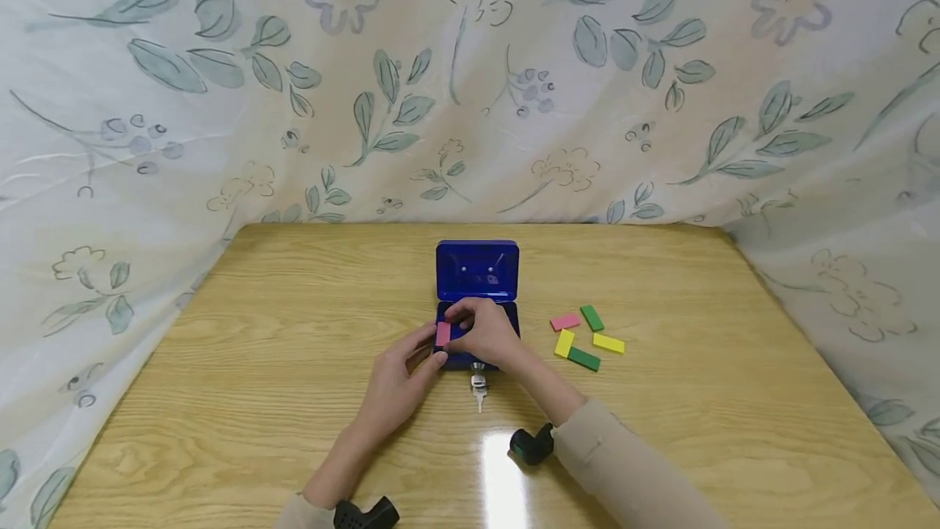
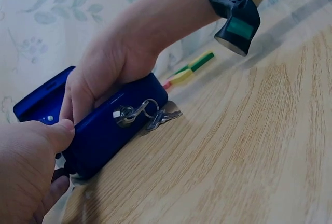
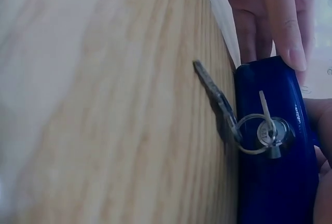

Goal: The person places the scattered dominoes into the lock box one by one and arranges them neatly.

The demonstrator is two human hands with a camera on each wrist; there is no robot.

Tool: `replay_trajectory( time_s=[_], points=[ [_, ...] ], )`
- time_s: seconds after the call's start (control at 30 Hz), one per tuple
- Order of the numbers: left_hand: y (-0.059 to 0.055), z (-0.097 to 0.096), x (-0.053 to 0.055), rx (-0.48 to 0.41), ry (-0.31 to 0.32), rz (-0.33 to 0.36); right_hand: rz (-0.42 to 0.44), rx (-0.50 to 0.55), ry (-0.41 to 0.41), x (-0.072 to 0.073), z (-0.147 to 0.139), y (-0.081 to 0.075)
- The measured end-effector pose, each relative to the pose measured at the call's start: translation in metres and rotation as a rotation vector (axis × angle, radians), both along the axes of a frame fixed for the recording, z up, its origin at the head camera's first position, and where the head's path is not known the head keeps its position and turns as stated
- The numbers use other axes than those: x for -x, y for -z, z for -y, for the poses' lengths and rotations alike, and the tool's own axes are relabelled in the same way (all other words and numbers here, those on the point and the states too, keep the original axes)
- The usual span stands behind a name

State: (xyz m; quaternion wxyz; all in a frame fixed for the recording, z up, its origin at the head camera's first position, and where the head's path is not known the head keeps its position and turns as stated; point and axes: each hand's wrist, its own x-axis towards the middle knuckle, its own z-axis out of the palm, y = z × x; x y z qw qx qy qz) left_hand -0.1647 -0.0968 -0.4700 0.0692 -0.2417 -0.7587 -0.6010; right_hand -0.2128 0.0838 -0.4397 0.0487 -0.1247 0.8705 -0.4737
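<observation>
A small blue metal cash box (image 1: 477, 271) stands with its lid raised, and a key (image 2: 124, 115) is in the front lock. My left hand (image 1: 396, 378) grips the box's left front corner, thumb at the top edge and fingers down along the side. Over the open box, my right hand (image 1: 488, 335) reaches in from the right. Its thumb and forefinger pinch a pink block (image 1: 443, 334) at its two ends, by the left inner wall. In the right wrist view the box front (image 3: 275, 193) hides the right fingertips and the block.
Right of the box lie a pink block (image 1: 565, 322), two green blocks (image 1: 591, 317) and two yellow blocks (image 1: 609, 343). A second key (image 1: 480, 400) hangs from the ring before the box. Flowered cloth (image 1: 470, 104) borders the wooden table (image 1: 294, 292).
</observation>
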Motion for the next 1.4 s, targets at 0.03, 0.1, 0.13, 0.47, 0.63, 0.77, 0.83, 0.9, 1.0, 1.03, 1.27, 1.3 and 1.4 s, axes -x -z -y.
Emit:
replay_trajectory(
  time_s=[0.03, 0.1, 0.13, 0.47, 0.63, 0.77, 0.83, 0.9, 1.0, 1.03, 1.27, 1.3, 1.4],
  points=[
    [-0.001, 0.0, 0.0, 0.002, -0.003, 0.0, -0.009, -0.009, 0.0, 0.0, 0.001, 0.0],
    [-0.001, -0.001, 0.0, 0.008, -0.006, 0.005, -0.021, -0.023, 0.003, 0.001, 0.001, 0.0],
    [-0.002, -0.001, 0.0, 0.01, -0.006, 0.008, -0.023, -0.026, 0.006, 0.001, 0.0, 0.0],
    [-0.004, -0.006, 0.003, 0.01, -0.016, -0.006, -0.032, -0.036, 0.008, 0.005, -0.004, -0.003],
    [-0.005, -0.008, 0.006, 0.002, -0.034, -0.023, -0.036, -0.056, 0.005, 0.008, -0.004, -0.005],
    [-0.005, -0.009, 0.008, 0.001, -0.033, -0.025, -0.031, -0.056, 0.008, 0.01, -0.005, -0.005],
    [-0.005, -0.01, 0.008, -0.003, -0.031, -0.031, -0.029, -0.056, 0.005, 0.011, -0.005, -0.006],
    [-0.005, -0.011, 0.009, -0.006, -0.03, -0.034, -0.025, -0.055, 0.002, 0.011, -0.006, -0.006],
    [-0.006, -0.011, 0.009, 0.002, -0.036, -0.031, -0.021, -0.055, -0.001, 0.012, -0.007, -0.006],
    [-0.006, -0.012, 0.009, 0.004, -0.038, -0.024, -0.018, -0.055, 0.0, 0.012, -0.007, -0.006],
    [-0.009, -0.015, 0.009, 0.013, -0.046, 0.005, -0.009, -0.045, -0.009, 0.015, -0.01, -0.007],
    [-0.009, -0.015, 0.009, 0.014, -0.047, 0.005, -0.008, -0.042, -0.01, 0.015, -0.011, -0.008],
    [-0.01, -0.017, 0.01, 0.015, -0.051, 0.013, 0.002, -0.034, -0.008, 0.016, -0.012, -0.009]
  ],
)
